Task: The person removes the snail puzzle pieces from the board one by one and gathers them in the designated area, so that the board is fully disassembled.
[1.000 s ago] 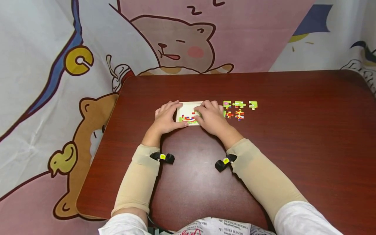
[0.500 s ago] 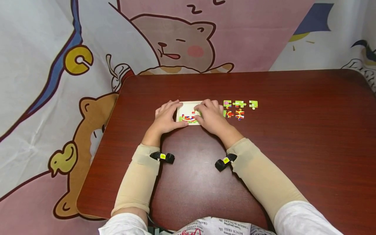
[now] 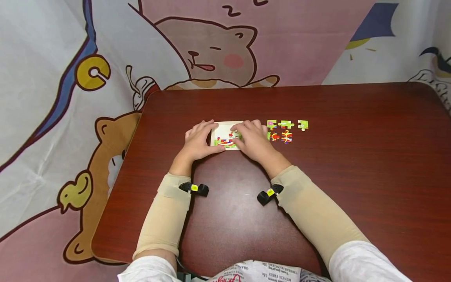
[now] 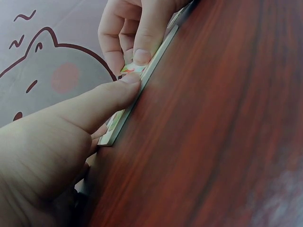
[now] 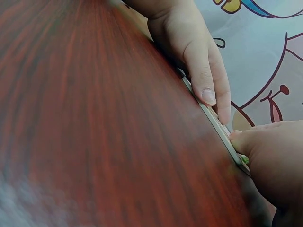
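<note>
A small white-framed jigsaw puzzle board (image 3: pixel 222 127) lies flat on the table, with colourful pieces along its near side. My left hand (image 3: pixel 199 141) holds the board's left side, its thumb along the near edge and its index finger at the far left corner. Over the right part of the board is my right hand (image 3: pixel 256 141). Its thumb and fingers pinch a puzzle piece (image 4: pixel 132 69) against the board; in the left wrist view they are close to the left thumb. Most of that piece is hidden by the fingers, as is the board's right end.
Several loose puzzle pieces (image 3: pixel 287 124) lie in two rows to the right of the board, just beyond the right hand. The dark red-brown table (image 3: pixel 366 164) reaches back to a cartoon-printed cloth (image 3: pixel 296 43).
Both hands keep their places on the board and the pieces stay where they were. Only a very slight shift of the head view shows.
</note>
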Tool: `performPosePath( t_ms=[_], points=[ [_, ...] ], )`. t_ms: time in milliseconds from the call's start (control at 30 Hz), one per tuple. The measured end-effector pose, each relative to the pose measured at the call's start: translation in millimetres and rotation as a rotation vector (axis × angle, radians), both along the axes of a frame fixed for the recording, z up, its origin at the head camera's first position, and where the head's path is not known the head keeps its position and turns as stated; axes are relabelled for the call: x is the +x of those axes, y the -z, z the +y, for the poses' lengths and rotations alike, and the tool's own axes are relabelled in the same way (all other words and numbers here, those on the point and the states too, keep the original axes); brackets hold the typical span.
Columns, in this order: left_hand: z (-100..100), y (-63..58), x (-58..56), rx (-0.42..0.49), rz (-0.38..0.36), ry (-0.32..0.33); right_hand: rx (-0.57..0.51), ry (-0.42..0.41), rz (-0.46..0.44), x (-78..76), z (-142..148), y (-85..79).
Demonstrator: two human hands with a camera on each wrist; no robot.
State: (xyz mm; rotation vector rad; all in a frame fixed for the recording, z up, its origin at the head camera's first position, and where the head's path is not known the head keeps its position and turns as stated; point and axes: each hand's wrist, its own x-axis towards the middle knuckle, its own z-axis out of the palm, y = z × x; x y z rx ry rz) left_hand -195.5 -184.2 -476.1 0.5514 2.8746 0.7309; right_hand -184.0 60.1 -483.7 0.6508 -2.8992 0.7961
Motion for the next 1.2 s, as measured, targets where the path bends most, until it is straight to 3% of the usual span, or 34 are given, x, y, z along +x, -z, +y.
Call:
performPosePath(
  t_ms=[400,733,1200],
  points=[
    [0,0.8,0.0,0.01,0.001,0.007,-0.058,-0.029,0.155,3.0,3,1.5],
    [-1,1.5,-0.8,0.006,-0.003,0.008,-0.233,-0.023,0.25,4.6,6,5.6],
    [-1,3.1,-1.5,-0.004,0.0,0.005,-0.276,0.0,0.281,12.4,29,8.8]
  ],
)
